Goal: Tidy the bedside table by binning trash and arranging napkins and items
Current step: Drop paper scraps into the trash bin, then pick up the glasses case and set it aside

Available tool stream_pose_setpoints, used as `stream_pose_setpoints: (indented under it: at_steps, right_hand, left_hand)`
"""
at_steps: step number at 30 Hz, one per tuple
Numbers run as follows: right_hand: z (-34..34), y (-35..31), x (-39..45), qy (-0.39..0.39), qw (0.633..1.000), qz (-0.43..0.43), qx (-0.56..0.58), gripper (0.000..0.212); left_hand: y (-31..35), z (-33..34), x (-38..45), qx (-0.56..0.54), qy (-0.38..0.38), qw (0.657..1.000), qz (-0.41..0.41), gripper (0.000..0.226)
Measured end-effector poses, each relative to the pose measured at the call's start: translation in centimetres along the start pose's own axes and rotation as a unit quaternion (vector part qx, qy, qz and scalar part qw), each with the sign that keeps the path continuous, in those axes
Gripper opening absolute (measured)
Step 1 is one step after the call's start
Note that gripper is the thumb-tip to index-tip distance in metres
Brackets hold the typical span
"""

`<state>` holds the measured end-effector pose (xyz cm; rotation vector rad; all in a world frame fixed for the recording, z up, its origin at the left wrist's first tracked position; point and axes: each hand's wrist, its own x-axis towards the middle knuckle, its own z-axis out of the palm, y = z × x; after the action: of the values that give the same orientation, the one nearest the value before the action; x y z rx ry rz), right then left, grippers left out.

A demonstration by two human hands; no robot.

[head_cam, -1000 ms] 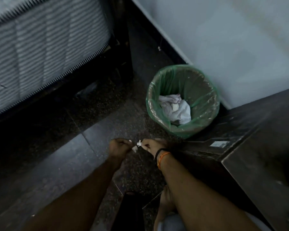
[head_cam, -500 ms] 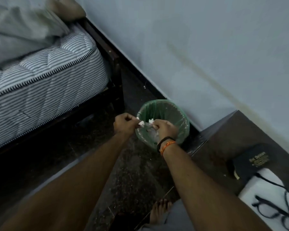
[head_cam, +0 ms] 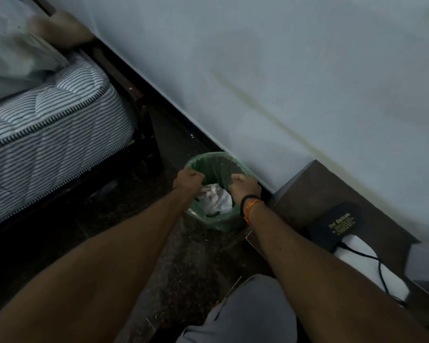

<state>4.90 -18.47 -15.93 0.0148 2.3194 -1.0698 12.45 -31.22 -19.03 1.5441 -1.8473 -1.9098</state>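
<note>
A small bin with a green liner (head_cam: 214, 161) stands on the floor against the wall, with crumpled white paper (head_cam: 217, 200) inside it. Both my hands hover over its opening, a little apart. My left hand (head_cam: 188, 179) is over the left rim with its fingers curled into a fist. Over the right rim my right hand (head_cam: 243, 186), with a black and an orange band at the wrist, is curled the same way. No paper scrap shows in either fist. The dark bedside table (head_cam: 317, 191) stands right of the bin.
On the table lie a black spectacle case (head_cam: 337, 225) and a white sheet (head_cam: 357, 261) with a black cable across it. A striped mattress (head_cam: 55, 129) on a dark bed frame fills the left. My grey-clad knee (head_cam: 248, 308) is low in the middle.
My hands, which pinched small white scraps close together in front of the bin, have moved over it and drawn apart. The scraps no longer show. The camera has tilted up.
</note>
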Motion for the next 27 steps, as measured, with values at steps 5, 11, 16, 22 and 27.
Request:
stream_pose_setpoints:
  at_steps: [5,11,16,22,27]
  right_hand:
    - [-3.5,-0.5,-2.3,0.027,0.996,-0.064,-0.056,0.04]
    - [-10.3,0.4,-6.7,0.127,0.985,-0.12,-0.014,0.029]
    - [-16.7,3.2,-10.9,0.214,0.967,-0.136,0.0,0.021]
    - [-23.6,7.2,-15.9,0.277,0.956,-0.08,0.056,0.021]
    - [-26.9,11.3,-19.4,0.326,0.944,-0.037,0.044,0.018]
  left_hand:
    - [2.3,0.7,-4.3,0.14,0.005,0.987,0.077,0.012]
    - [6.6,4.2,-10.9,0.207,-0.053,0.955,0.207,0.011]
    - [7.8,7.4,-17.0,0.236,-0.097,0.927,0.276,0.009]
    - [7.2,11.4,-24.3,0.266,-0.192,0.883,0.335,0.013]
    - [6.0,14.4,-28.6,0.294,-0.266,0.848,0.35,0.017]
